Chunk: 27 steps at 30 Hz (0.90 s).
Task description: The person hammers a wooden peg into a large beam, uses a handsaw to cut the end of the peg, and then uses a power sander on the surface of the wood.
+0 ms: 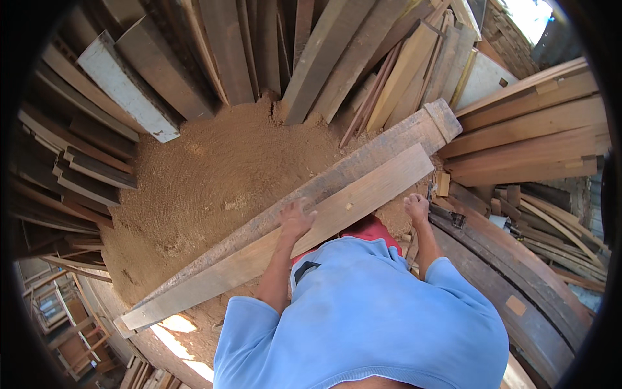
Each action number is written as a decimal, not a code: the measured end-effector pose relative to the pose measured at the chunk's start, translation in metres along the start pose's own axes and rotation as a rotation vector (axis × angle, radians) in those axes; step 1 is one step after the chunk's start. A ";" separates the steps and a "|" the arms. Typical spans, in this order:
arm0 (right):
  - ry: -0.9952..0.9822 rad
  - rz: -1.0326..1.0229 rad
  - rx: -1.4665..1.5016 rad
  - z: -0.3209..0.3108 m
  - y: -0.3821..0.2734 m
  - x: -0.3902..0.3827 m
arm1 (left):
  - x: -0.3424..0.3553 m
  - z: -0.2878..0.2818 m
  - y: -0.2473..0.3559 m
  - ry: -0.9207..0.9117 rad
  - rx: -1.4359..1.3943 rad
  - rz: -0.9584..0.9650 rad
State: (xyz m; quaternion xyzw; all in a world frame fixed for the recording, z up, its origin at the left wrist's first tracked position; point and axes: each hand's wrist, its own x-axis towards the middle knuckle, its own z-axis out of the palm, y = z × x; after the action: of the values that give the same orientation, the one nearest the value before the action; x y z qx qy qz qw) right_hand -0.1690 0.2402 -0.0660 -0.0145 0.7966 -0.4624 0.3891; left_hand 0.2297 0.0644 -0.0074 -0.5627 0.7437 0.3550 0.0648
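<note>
A long, light-brown wooden plank lies aslant in front of me, from lower left to upper right, with a small pale spot on its face. Along its far side runs a thicker, rougher wooden beam with a stepped block at its upper right end. My left hand reaches over the plank, fingers apart, and rests at the seam between plank and beam. My right hand is curled just off the plank's near edge, by its right end. Whatever is in those fingers, if anything, I cannot make out.
Sawdust covers the ground beyond the beam. Many boards lean upright around it. At my right stands a dark wooden piece with a metal fitting near its end. Stacked planks lie at the far right, wooden frames at lower left.
</note>
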 end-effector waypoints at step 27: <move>-0.063 0.286 -0.217 -0.202 0.091 0.068 | 0.066 0.042 0.129 -0.286 0.472 -0.022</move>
State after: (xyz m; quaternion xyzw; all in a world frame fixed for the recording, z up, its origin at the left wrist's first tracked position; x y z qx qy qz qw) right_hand -0.3140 0.4128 -0.1204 0.0425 0.8233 -0.3128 0.4717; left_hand 0.0796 0.0520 -0.0128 -0.4841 0.7830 0.2471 0.3025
